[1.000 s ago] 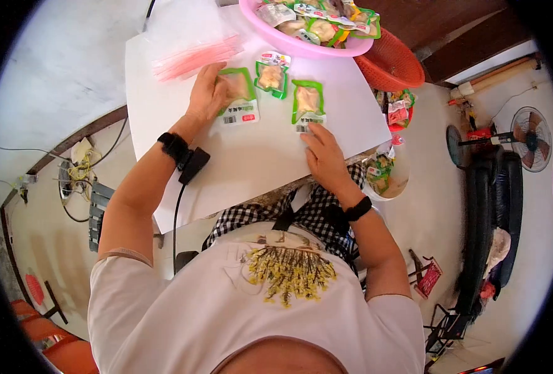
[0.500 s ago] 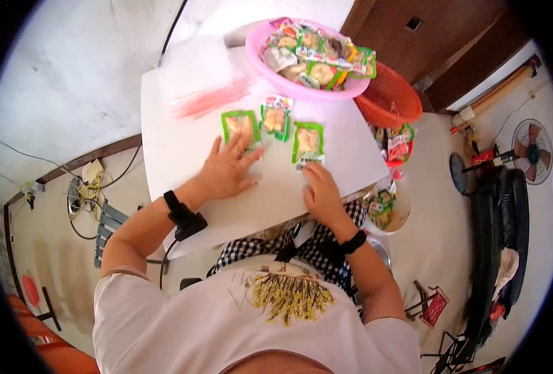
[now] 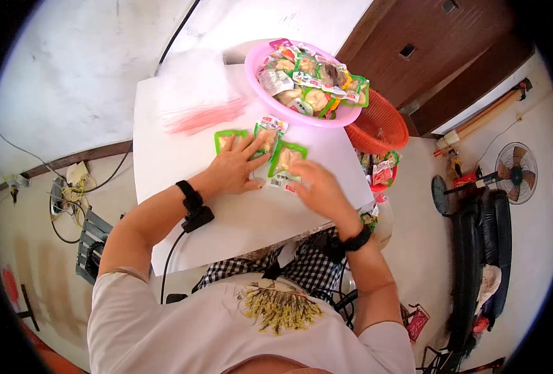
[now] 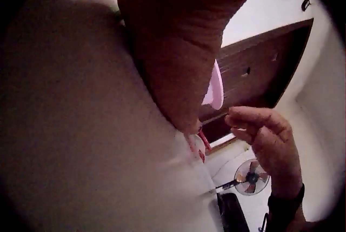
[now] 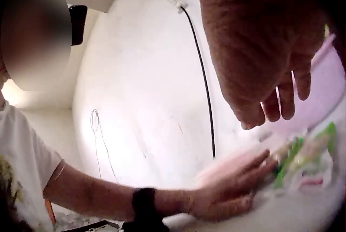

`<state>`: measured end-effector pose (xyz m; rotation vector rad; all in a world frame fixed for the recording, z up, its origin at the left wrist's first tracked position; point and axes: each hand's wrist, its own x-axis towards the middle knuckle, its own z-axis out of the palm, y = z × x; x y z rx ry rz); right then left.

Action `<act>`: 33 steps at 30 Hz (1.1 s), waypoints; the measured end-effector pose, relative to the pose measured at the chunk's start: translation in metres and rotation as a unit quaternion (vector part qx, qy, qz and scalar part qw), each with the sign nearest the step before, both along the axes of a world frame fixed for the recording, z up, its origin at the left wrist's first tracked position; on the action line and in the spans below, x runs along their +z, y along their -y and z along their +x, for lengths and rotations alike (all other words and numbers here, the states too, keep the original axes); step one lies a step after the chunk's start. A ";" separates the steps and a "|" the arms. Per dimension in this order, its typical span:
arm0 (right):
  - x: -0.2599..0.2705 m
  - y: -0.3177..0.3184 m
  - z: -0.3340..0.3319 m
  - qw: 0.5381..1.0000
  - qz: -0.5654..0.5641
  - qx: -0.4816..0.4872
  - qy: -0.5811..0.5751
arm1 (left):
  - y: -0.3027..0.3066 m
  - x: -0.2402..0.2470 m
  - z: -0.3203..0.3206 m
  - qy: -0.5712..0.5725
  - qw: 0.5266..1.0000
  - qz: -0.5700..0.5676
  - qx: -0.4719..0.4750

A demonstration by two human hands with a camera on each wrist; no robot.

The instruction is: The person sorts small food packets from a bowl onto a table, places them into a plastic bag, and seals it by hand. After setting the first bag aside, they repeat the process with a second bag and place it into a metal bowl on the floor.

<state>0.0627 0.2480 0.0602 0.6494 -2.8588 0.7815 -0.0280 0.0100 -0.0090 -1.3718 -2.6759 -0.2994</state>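
Three green-edged food packets lie side by side on the white tabletop (image 3: 176, 230). My left hand (image 3: 229, 171) spreads its fingers over the left packet (image 3: 222, 139) and the lower part of the middle packet (image 3: 275, 124), partly covering both. The right packet (image 3: 291, 156) lies tilted against the middle one. My right hand (image 3: 320, 190) is at its lower right corner, blurred, with fingertips overlapping the packet's edge. From the right wrist, the fingers of that hand (image 5: 259, 53) look loosely bent, with nothing between them, above the blurred packet (image 5: 308, 159).
A pink basin (image 3: 253, 87) heaped with packets stands at the table's back. Beside it is a red basket (image 3: 392, 121), and below that a red container with more packets (image 3: 382, 173). Clear bags with pinkish edges (image 3: 204, 116) lie back left. A white bucket (image 3: 384, 224) stands off the right edge.
My left hand has come off the left packet's side and moved right, fingers now spread over two packets. The right packet has shifted left against the middle one; my right hand moved left with it.
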 end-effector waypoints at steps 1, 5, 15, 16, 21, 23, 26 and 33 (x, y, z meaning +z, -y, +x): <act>0.020 -0.002 -0.013 1.000 -0.004 -0.009 -0.026 | 0.001 0.001 0.001 0.003 1.000 0.012 -0.002; 0.050 -0.025 -0.089 0.990 0.018 -0.025 -0.135 | 0.001 0.002 0.004 0.015 0.999 0.029 0.003; 0.029 -0.034 -0.245 0.972 0.194 -0.076 -0.107 | 0.002 -0.004 -0.001 0.074 0.996 0.056 0.009; 0.024 -0.035 -0.253 0.970 0.198 -0.078 -0.120 | 0.002 -0.002 -0.001 0.077 0.995 0.058 0.010; 0.023 -0.031 -0.271 0.969 0.216 -0.114 -0.016 | 0.003 0.001 -0.002 0.079 0.995 0.056 0.008; 0.025 -0.030 -0.272 0.967 0.223 -0.125 -0.008 | 0.003 0.001 -0.001 0.063 0.997 0.046 0.013; 0.022 -0.028 -0.272 0.953 0.267 -0.139 -0.026 | 0.003 0.003 0.000 0.063 0.997 0.051 0.010; 0.021 -0.034 -0.278 0.949 0.264 -0.164 -0.055 | 0.002 0.001 0.000 0.088 0.994 0.068 0.014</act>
